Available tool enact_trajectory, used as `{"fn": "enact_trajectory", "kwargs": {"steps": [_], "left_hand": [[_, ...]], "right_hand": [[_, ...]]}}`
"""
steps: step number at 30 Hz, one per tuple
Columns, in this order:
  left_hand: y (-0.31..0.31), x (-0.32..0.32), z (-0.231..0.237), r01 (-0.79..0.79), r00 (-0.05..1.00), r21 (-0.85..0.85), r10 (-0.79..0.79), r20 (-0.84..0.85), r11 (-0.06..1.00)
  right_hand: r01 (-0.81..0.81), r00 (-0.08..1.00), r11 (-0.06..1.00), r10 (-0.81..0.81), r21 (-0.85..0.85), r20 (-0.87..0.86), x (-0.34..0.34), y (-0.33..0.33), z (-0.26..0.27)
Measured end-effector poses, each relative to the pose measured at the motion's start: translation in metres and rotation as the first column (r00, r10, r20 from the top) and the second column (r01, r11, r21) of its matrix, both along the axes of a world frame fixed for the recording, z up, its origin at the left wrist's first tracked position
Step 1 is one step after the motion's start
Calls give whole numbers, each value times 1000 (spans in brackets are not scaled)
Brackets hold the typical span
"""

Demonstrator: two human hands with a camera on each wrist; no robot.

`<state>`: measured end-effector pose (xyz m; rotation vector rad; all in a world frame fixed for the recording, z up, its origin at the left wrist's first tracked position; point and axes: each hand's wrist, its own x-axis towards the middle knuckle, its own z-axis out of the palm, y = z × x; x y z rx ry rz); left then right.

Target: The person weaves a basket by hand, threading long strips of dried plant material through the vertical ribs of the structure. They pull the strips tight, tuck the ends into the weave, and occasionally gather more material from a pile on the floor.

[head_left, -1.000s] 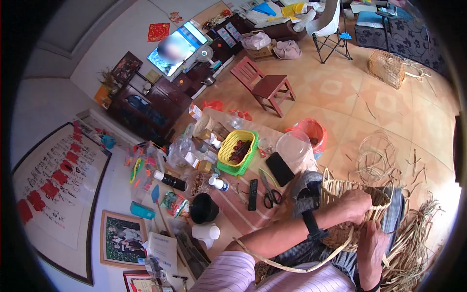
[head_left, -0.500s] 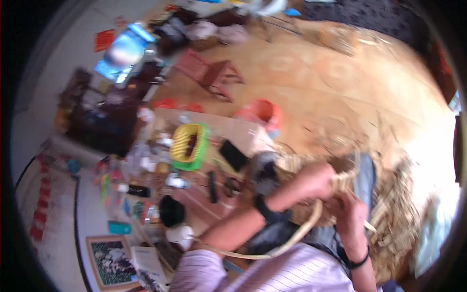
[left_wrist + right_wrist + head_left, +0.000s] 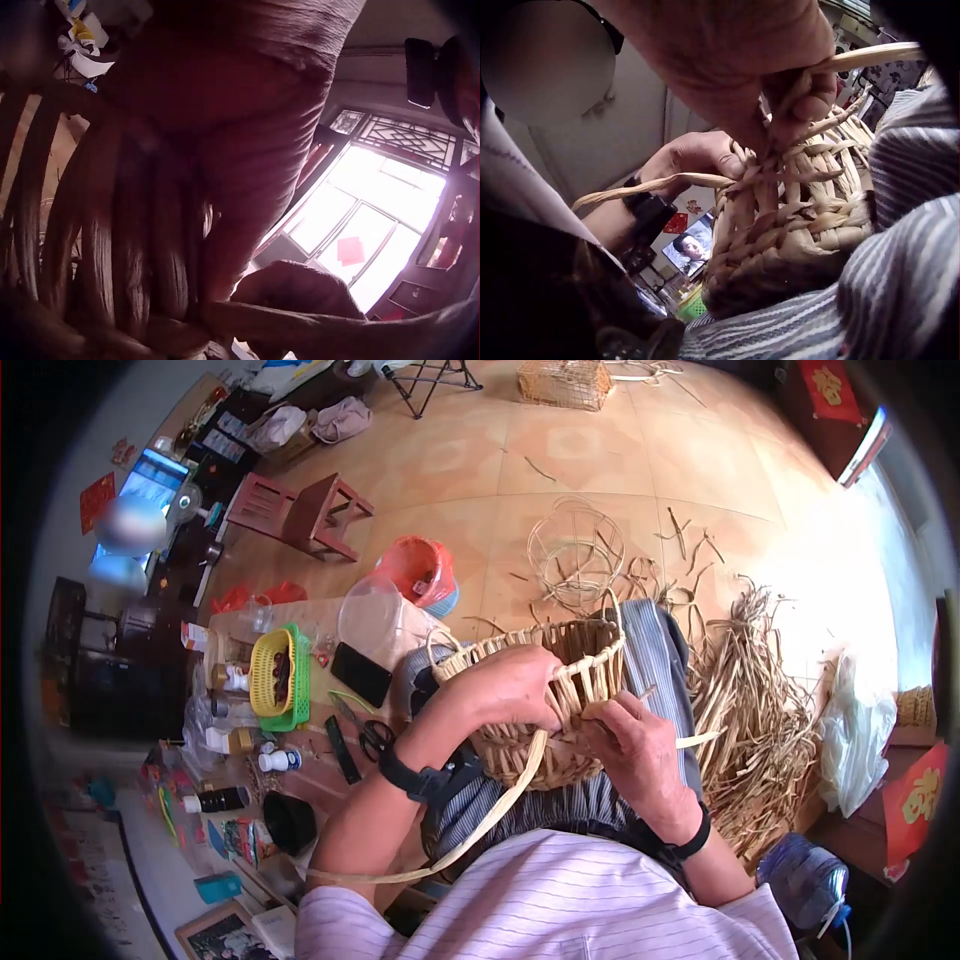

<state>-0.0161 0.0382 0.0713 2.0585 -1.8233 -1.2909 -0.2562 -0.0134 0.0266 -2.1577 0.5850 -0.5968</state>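
Observation:
A basket woven of dried plant strips point(image 3: 500, 755) sits on the person's lap, with a small loop handle at either end of its rim. Over the near rim reaches the left hand point(image 3: 515, 685), gripping the wall, its thumb point(image 3: 729, 163) on the outer side. The right hand point(image 3: 635, 745) is at the outside of the same wall, its curled fingers pinching a pale strip point(image 3: 877, 55) against the weave. Another long strip point(image 3: 490, 825) trails from the wall by the left thumb across the left forearm. The left hand's fingertips are hidden inside the basket.
A heap of dried strips point(image 3: 750, 720) lies on the floor at right, with a coiled bundle point(image 3: 575, 555) farther off. On the left table are scissors point(image 3: 372, 732), a phone point(image 3: 361, 674) and a yellow basket point(image 3: 268, 670). A red-lined bin point(image 3: 415, 565) stands beyond.
The head view has swung right, so the basket now shows nearer the middle. Both hands stay at the basket's near wall, the right hand's fingers now higher on its outside.

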Motion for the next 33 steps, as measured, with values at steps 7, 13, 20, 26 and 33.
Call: {"fn": "enact_trajectory", "kwargs": {"steps": [7,13,20,26,33], "left_hand": [[2,4,3,-20,997,53,24,-77,998],[-3,10,-5,73,983,127,-50,-174,989],[-13,1,1,65,996,223,-49,-79,973],[-11,-5,9,-18,980,147,47,-195,989],[-8,-1,9,-28,910,146,86,-405,989]], "right_hand": [[-21,1000,999,21,-31,-11,3,-3,2],[-56,998,998,56,-38,1,3,-9,0],[-108,994,987,105,117,25,-15,-39,-1],[-147,988,985,150,96,-30,-22,-49,-14],[-127,992,991,127,38,13,-17,-48,-12]]}}
